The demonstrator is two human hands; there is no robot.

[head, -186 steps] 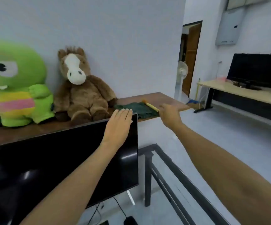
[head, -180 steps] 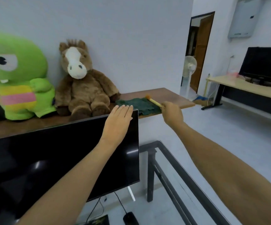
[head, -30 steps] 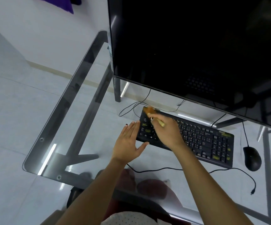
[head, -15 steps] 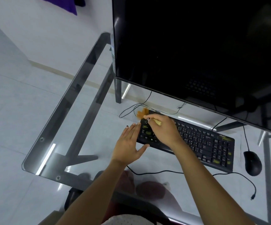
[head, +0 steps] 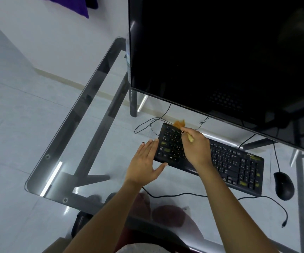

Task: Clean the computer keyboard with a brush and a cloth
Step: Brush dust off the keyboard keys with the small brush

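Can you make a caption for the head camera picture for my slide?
Right hand sweeps a brush over the keyboard on a glass desk, left hand flat beside it.

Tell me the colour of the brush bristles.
Orange, on the brush at the keyboard's far edge; head view.

Brush (head: 179, 123) bristles now past keyboard (head: 238, 161) far edge — right hand (head: 196, 145) shifted rightward (slightly)
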